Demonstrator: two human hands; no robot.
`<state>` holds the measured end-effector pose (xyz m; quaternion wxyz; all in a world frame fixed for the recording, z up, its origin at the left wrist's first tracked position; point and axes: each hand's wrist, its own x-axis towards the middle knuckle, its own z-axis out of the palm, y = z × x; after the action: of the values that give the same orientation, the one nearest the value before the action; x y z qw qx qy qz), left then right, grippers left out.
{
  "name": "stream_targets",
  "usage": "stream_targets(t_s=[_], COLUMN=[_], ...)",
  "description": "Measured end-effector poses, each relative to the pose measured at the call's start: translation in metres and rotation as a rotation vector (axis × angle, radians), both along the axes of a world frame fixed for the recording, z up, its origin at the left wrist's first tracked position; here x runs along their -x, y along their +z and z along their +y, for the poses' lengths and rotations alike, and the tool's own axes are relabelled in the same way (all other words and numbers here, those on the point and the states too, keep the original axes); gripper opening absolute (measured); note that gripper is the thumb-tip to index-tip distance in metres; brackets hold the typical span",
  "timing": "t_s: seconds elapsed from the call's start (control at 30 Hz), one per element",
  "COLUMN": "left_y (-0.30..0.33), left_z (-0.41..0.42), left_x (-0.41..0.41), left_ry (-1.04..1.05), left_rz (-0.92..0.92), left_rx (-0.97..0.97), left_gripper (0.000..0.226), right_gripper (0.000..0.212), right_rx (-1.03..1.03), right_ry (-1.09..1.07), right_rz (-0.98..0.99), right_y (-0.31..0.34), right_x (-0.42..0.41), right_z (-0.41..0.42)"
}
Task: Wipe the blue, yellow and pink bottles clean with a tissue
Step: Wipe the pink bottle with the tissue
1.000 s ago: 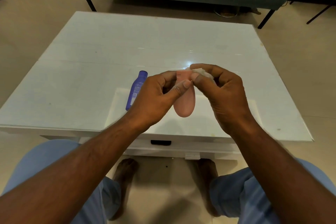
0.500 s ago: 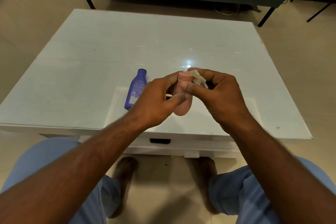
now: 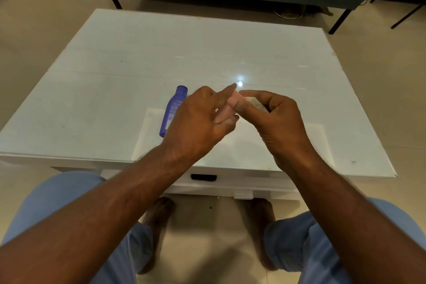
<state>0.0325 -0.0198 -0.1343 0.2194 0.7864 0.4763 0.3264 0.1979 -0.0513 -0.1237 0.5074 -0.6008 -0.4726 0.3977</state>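
With the blue bottle (image 3: 172, 110) lying on the table (image 3: 115, 71) at left, the left hand (image 3: 198, 122) loosely cradles the pink bottle (image 3: 231, 101), which could slip as the right hand (image 3: 274, 120), pinching tissue (image 3: 255, 102), rubs it.

Blue bottle (image 3: 172, 111): pale label with print, too small to read.
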Motion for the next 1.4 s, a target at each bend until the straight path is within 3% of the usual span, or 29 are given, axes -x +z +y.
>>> stream_targets(t_s=[0.13,0.27,0.33,0.4,0.47,0.53,0.63,0.87,0.97,1.07,1.13,1.17,1.23,1.3,1.4], left_y=[-0.005,0.007,0.012,0.013,0.012,0.008,0.001,-0.001,-0.002,0.009,0.014,0.015,0.014,0.009,0.001], left_z=[-0.004,0.004,0.008,0.009,0.006,0.004,0.004,0.000,-0.004,-0.002,0.000,-0.002,-0.010,-0.012,-0.011], left_x=[-0.005,-0.001,0.004,0.005,0.004,0.002,0.002,0.000,-0.005,-0.006,-0.005,-0.005,-0.008,-0.010,-0.009], left_ry=[-0.034,-0.108,-0.122,-0.155,-0.162,-0.114,-0.072,-0.046,-0.089,-0.060,-0.145,-0.199,-0.214,-0.158,-0.104], left_rz=[-0.042,-0.405,-0.499,-0.461,-0.394,-0.245,-0.086,0.063,-0.092,-0.445,-0.490,-0.460,-0.311,-0.088,0.098], left_rx=[0.076,0.553,0.672,0.616,0.509,0.376,0.237,0.044,0.165,0.555,0.796,0.817,0.646,0.374,0.258], left_gripper=[0.059,0.058,0.047,0.037,0.031,0.039,0.062,0.051,0.063,0.072,0.067,0.058,0.044,0.048,0.051], right_gripper=[0.030,0.039,0.047,0.052,0.042,0.026,0.024,0.026,0.029,0.039,0.041,0.041,0.041,0.051,0.049], right_rx=[0.033,0.064,0.056,0.040,0.033,0.031,0.026,0.102,0.075,0.082,0.085,0.084,0.079,0.073,0.070], right_ry=[0.048,0.008,0.000,-0.015,-0.018,-0.026,-0.052,0.046,-0.015,-0.014,0.018,0.027,0.020,-0.006,-0.041], right_rz=[0.085,0.218,0.275,0.289,0.263,0.231,0.152,0.204,0.218,0.317,0.356,0.339,0.320,0.298,0.246], right_y=[-0.002,0.000,0.003,0.004,0.004,0.002,-0.001,0.002,0.000,0.005,0.007,0.008,0.007,0.005,0.002], right_x=[0.000,-0.008,-0.010,-0.010,-0.011,-0.012,-0.010,0.000,0.000,-0.006,-0.008,-0.008,-0.007,-0.006,-0.006], right_z=[0.002,0.007,0.007,0.006,0.006,0.005,0.003,0.002,0.005,0.008,0.007,0.007,0.006,0.005,0.005])
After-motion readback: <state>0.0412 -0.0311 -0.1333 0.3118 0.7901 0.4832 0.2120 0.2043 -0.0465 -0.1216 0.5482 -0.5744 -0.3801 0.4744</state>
